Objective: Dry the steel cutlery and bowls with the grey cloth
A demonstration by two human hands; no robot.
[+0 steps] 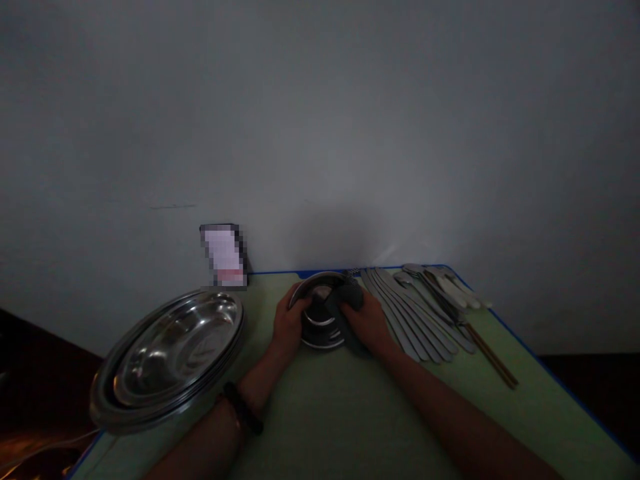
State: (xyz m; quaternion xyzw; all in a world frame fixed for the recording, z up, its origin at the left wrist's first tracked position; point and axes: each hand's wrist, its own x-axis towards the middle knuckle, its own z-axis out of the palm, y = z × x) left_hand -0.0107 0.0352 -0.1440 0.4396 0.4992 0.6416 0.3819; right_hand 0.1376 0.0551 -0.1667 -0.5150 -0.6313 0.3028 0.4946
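Note:
A shiny metal bowl (320, 337) is tilted toward me at the middle of the table. My left hand (289, 321) grips its left rim, thumb inside and fingers behind. My right hand (369, 321) is closed on a dark grey cloth (345, 313), which it presses against the bowl's right inner side and rim. Part of the cloth hangs down over the bowl's right edge. The fingers of the right hand are partly hidden by the cloth.
Nested metal basins (175, 353) stand at the left. A phone (225, 257) leans on the wall (320, 133). Flat-handled cutlery (415, 320), chopsticks (493, 357) and white-handled utensils (457, 292) lie at the right of the green table (320, 420) with its blue edge.

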